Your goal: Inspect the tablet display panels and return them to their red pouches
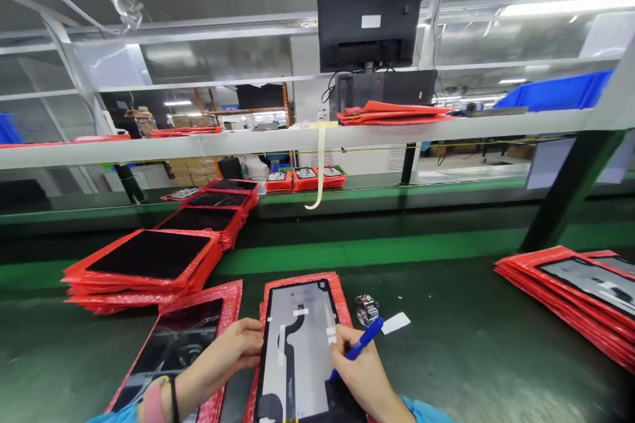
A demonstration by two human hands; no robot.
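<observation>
A grey panel [302, 350] with a black flex strip and white tape pieces lies face down on a red bubble-wrap sleeve [337, 287] right in front of me. My left hand [233, 353] rests on the panel's left edge, fingers curled against it. My right hand [360, 370] grips a blue pen [362, 342], its tip down near the panel's right side. To the left of the panel lies a glossy black panel [173, 350] on its own red sleeve.
Stacks of red-sleeved black panels [149, 261] run back along the left, and another stack [580, 291] sits at the right. A small tape roll [367, 309] and a white label [395, 322] lie beside the pen. A monitor [370, 23] stands on the shelf above.
</observation>
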